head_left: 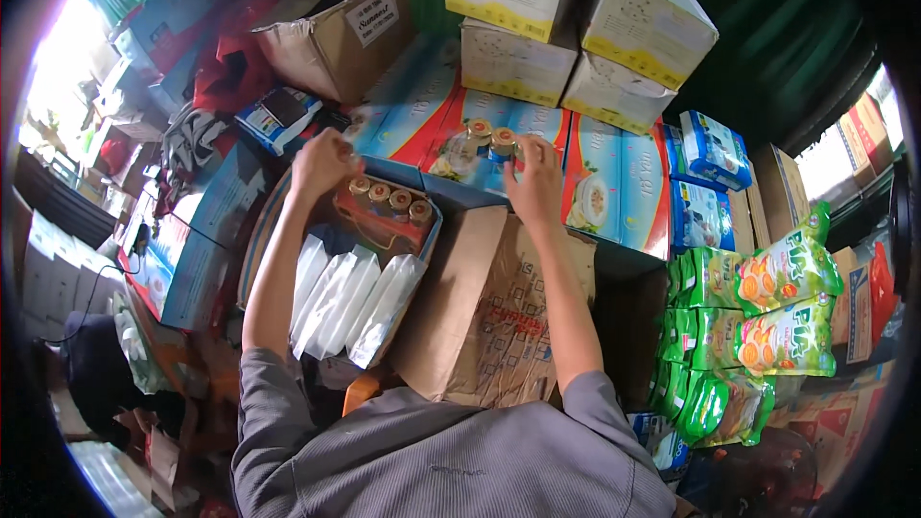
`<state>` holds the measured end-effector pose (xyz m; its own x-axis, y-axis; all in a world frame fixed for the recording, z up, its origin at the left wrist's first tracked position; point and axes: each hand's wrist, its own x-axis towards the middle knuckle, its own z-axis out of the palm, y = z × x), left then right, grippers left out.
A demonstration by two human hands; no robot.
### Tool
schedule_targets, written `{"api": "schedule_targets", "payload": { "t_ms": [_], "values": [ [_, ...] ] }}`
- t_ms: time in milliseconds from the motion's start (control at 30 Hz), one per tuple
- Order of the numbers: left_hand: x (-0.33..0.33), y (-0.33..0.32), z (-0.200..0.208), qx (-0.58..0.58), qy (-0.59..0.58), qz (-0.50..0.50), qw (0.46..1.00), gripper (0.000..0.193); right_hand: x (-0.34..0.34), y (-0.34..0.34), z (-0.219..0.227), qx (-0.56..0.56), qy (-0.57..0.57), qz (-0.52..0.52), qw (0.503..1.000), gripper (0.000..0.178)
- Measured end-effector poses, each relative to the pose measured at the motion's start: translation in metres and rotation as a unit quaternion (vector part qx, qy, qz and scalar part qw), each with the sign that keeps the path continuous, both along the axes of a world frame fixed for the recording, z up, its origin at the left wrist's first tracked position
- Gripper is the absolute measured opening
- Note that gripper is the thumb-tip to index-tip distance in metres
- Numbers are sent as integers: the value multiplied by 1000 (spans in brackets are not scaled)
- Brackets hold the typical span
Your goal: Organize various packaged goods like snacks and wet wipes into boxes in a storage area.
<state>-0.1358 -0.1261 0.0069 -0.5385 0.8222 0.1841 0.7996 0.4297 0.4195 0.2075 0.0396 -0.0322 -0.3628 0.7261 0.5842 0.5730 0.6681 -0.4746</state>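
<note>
Small glass jars (400,200) with gold lids stand in a row in an open carton (434,230), above several white flat packets (355,302). At this carton's far left corner is my left hand (326,165); its fingers are loosely curled and slightly blurred, and nothing shows in them. Two more gold-lidded jars (490,137) stand on the light-blue and red printed boxes (537,120) beyond. My right hand (535,171) is just right of these jars, thumb and fingers apart. Whether its fingertips touch the nearer jar is hard to tell.
An open brown carton (451,297) lies between my forearms. White-and-yellow boxes (576,29) are stacked at the back, beside a worn cardboard box (336,34). Green snack bags (787,278) and blue packs (715,149) pile up at right. A red bag (230,67) is at far left.
</note>
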Motion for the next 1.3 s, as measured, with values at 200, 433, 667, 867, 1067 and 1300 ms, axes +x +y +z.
{"api": "schedule_targets", "payload": {
  "t_ms": [200, 433, 667, 867, 1067, 1300],
  "values": [
    [-68, -11, -76, -73, 48, 50, 995, 25, -9, 7, -27, 46, 5, -28, 999, 54],
    [-70, -1, -129, -4, -26, 50, 998, 31, -4, 13, -35, 3, -1, -31, 1000, 55],
    [-67, -12, -91, -111, -111, -26, 987, 42, -2, 21, -41, -33, 45, 4, 998, 56],
    [6, 30, -43, 47, 28, -134, 989, 51, -3, 34, -42, -60, 66, 10, 996, 60],
    [112, 119, -28, 102, 51, -329, 937, 61, 2, 36, -30, -71, 8, -11, 997, 61],
    [159, 181, -20, -6, 190, -346, 919, 53, 10, 33, -21, -55, -35, -21, 998, 52]
  ]
}}
